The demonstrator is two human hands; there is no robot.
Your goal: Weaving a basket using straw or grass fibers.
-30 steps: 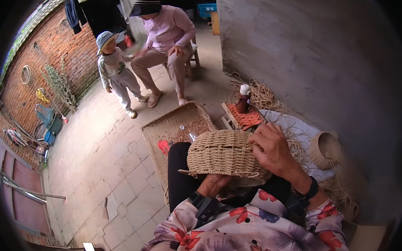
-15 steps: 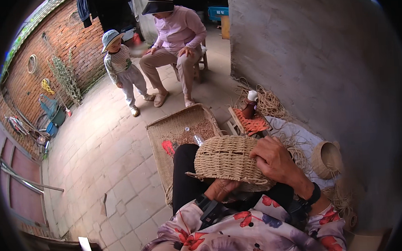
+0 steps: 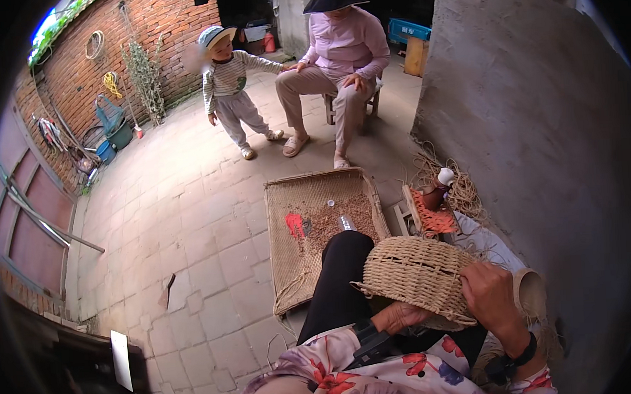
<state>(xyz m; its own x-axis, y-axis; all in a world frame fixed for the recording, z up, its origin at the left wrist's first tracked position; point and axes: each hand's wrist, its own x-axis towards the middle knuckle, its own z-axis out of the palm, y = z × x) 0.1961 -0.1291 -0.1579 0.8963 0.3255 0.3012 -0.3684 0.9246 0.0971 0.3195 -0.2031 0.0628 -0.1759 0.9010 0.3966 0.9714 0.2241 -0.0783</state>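
A pale woven straw basket (image 3: 414, 274) rests tilted over my lap, its rounded woven wall facing up. My right hand (image 3: 492, 295) is closed at its right side, with bent fingers pressed against the weave. Whether a loose strand is also in those fingers is too small to tell. Beneath the lower rim, my left hand (image 3: 402, 316) reaches under or into the basket, and its fingers are hidden there. A short strand end sticks out at the basket's left edge.
Ahead lies a wide woven tray (image 3: 284, 270) with brown bits, a red piece and a clear bottle (image 3: 347, 222). Right of it, a brown bottle (image 3: 436, 192) stands on an orange mat (image 3: 438, 220), near straw bundles (image 3: 465, 189) and a wall. A seated person (image 3: 343, 53) and a child (image 3: 231, 87) are beyond.
The whole view has shifted, so the basket and hands appear farther right and lower. Both hands stay at the basket. The child now stretches an arm to the seated person's leg.
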